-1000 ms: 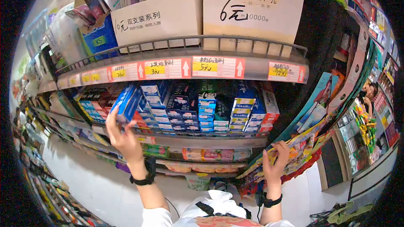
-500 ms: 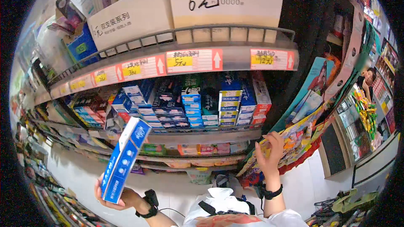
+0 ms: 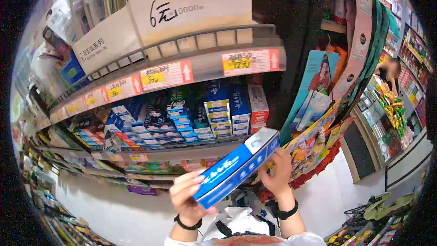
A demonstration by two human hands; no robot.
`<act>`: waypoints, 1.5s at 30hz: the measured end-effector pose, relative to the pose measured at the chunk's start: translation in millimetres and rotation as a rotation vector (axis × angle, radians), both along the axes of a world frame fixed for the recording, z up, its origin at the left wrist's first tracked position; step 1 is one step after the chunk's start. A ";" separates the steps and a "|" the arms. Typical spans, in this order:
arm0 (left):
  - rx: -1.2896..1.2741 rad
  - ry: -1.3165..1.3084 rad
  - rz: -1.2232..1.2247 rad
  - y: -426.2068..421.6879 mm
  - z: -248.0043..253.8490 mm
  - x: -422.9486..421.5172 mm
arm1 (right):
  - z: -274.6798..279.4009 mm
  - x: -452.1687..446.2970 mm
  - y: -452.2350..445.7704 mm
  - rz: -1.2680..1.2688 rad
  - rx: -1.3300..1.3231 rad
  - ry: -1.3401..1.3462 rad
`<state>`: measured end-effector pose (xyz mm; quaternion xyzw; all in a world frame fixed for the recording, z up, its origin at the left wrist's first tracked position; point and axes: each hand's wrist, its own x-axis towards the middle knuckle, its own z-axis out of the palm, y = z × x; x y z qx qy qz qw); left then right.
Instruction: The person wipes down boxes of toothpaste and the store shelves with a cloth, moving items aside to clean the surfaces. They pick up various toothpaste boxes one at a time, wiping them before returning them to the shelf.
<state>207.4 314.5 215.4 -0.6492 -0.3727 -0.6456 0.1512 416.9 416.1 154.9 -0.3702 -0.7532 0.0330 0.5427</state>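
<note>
A blue and white toothpaste box (image 3: 236, 166) is held at a slant in front of the shelf, its right end higher than its left. My left hand (image 3: 185, 193) grips its lower left end, fingers on the far side and thumb beneath. Close to the box's upper right end is my right hand (image 3: 277, 177), thumb and fingers apart; whether it touches the box is unclear. Behind, stacked toothpaste boxes (image 3: 219, 118) in blue, green, white and red fill the shelf.
A shelf edge (image 3: 173, 75) with handwritten price tags runs above the stacks. Hanging colourful packets (image 3: 314, 152) and a teal card (image 3: 314, 82) stand at the right. Another person (image 3: 390, 70) is farther back on the right. White floor (image 3: 91, 200) shows below.
My left hand has carried the toothpaste box rightward and tilted it from near upright to a slant. My right hand is now beside its upper end. The view has turned right.
</note>
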 end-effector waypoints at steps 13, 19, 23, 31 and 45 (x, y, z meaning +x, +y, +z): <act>-0.041 0.225 0.183 65.5 38.9 44.4 | 0.9 8.5 -3.9 0.079 0.005 -0.004; -0.028 0.267 0.274 92.1 20.5 63.2 | 2.2 12.0 -0.8 0.099 0.016 -0.057; -0.061 0.237 0.269 109.3 10.6 67.4 | -1.5 11.3 2.1 0.100 0.023 -0.060; -0.163 0.167 0.223 124.6 7.1 64.0 | 0.6 5.4 5.3 0.067 0.049 -0.035; -0.196 0.053 0.232 140.1 1.4 54.1 | 3.8 0.6 6.9 0.057 0.037 -0.030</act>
